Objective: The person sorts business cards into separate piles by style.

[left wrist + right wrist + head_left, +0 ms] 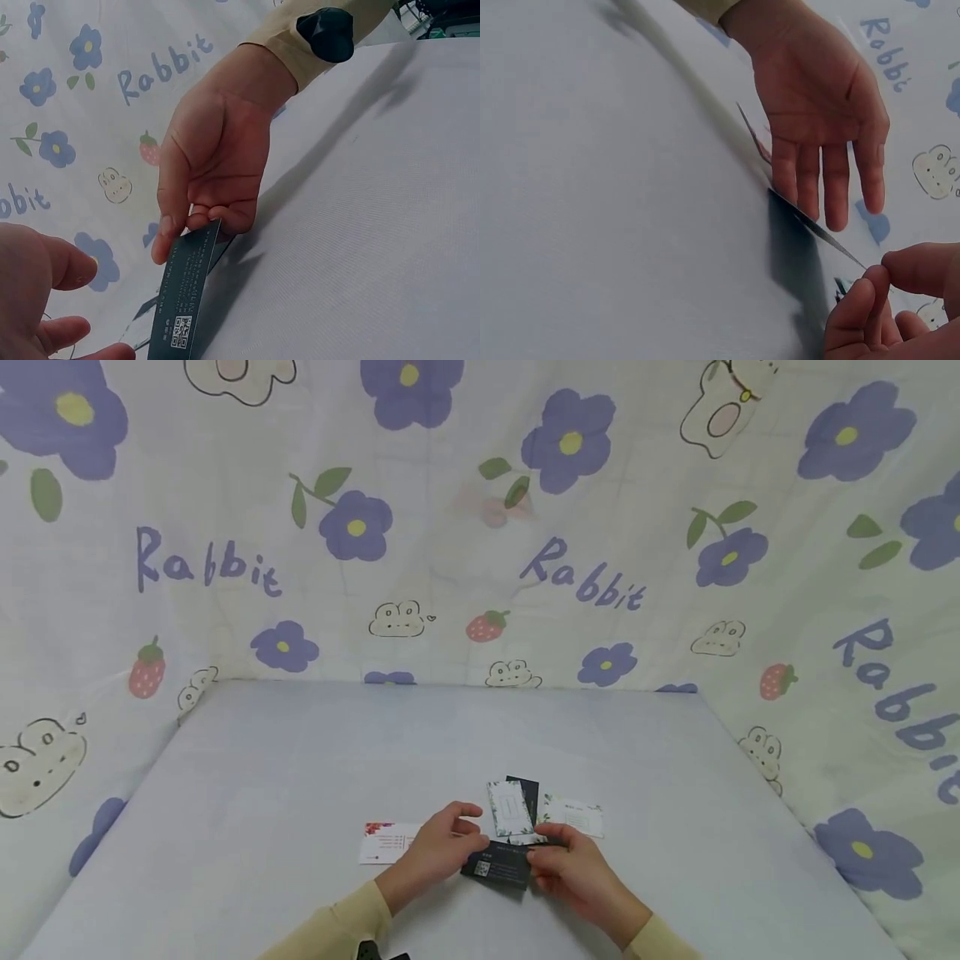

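A black business card [498, 867] with a QR code and pale print is tilted up off the table near the front. Its right end is pinched between the thumb and fingers of my right hand [573, 868]. At the card's left end is my left hand [442, 843], its fingers loosely spread, thumb apart from them in the left wrist view. The right wrist view shows the card [817, 229] nearly edge-on, with the left hand's straight fingers [835, 187] behind it. Just beyond the hands lies a white leaf-bordered card [512, 810], overlapping a dark card [529, 789].
Left of the hands, a white card with red flowers [384, 843] lies partly hidden behind the left hand. Another leaf-patterned white card [581, 817] lies to the right of the pile. A printed curtain [450, 552] borders the pale table [300, 752] at the back and sides.
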Available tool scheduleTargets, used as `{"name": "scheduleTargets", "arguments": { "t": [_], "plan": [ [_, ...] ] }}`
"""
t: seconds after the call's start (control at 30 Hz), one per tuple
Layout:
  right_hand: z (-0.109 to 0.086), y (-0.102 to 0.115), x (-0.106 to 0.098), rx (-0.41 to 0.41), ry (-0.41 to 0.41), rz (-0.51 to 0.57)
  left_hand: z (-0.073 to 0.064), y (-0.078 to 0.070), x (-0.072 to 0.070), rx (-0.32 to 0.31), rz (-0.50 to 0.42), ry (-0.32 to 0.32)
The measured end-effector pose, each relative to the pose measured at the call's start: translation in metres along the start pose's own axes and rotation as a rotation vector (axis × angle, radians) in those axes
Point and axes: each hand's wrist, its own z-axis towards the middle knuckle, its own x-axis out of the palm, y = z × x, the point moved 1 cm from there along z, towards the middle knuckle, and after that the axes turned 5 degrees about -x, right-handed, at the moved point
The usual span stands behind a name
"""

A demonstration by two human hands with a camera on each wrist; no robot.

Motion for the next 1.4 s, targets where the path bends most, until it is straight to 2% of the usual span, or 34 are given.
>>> {"name": "scheduleTargets", "arguments": {
  "t": [0.3,0.77,0.9,1.07,1.17,1.4],
  "plan": [
    [0.01,0.0,0.002,0.013,-0.051,-0.096,-0.001,0.002,0.0,-0.014,-0.006,0.005],
    [0.015,0.0,0.005,-0.017,-0.065,-0.078,-0.004,0.001,-0.002,0.016,-0.044,0.014],
    [0.018,0.001,0.003,-0.016,-0.07,-0.074,-0.003,0.001,-0.006,0.06,-0.052,-0.011],
    [0.019,0.009,0.002,-0.032,-0.02,-0.077,0.002,0.0,-0.016,0.113,-0.023,-0.072],
    [0.019,0.017,0.005,-0.039,0.01,-0.087,0.005,-0.002,-0.021,0.1,-0.042,-0.088],
    [0.022,0.022,0.018,-0.062,0.05,-0.106,0.007,0.001,-0.029,0.021,-0.115,-0.06]
  ]
}}
